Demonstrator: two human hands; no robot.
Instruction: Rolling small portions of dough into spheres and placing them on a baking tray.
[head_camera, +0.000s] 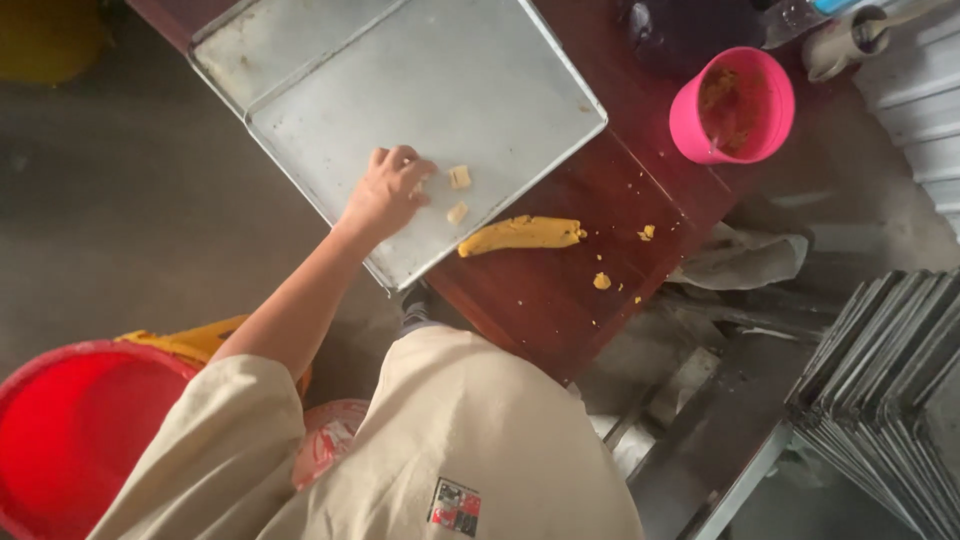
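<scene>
My left hand (385, 195) reaches over the near corner of a metal baking tray (430, 70) on a dark red table (560, 290). Its fingertips are pinched on a small pale dough piece (421, 185) that rests on the tray. Two more small dough pieces (459, 177) lie on the tray just right of the fingers. A long yellow roll of dough (522, 234) lies on the table beside the tray's edge, with yellow crumbs (601, 281) scattered near it. My right hand is out of sight.
A second tray (250, 40) lies under the first at the far left. A pink cup (733, 105) with yellow paste stands at the table's right. A red bucket (70, 430) is at lower left, a stack of trays (890, 390) at right, a crumpled cloth (745, 260) by the table edge.
</scene>
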